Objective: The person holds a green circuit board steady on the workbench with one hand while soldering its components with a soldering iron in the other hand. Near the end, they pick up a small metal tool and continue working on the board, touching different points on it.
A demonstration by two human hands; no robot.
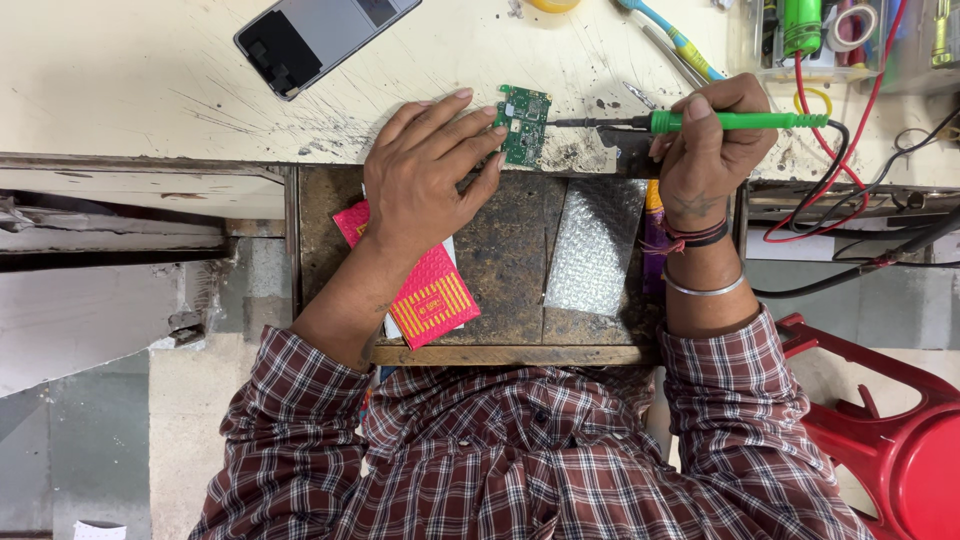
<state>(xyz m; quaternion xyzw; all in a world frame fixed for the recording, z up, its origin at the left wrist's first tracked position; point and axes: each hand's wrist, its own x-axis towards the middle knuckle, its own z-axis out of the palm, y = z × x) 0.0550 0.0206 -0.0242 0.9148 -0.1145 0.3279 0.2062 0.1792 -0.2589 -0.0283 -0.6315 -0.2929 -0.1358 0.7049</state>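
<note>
Left hand (430, 180) lies flat, fingers steadying a small green rectangular circuit board (524, 125); right hand (705, 150) grips a green-handled soldering iron (700, 122), tip seemingly touching it, above a ribbed pink packet (432, 296).

Even, fairly bright overhead light, soft short shadows only, e.g. under the left hand (432, 175) on the cream worktop (150, 90). Mild glare on the phone (322, 35) and the bubble-wrap sheet (595, 245); the open drawer (510, 260) reads darker. Centre sharp, slight softness and wide-angle stretch toward corners, no motion blur.
</note>
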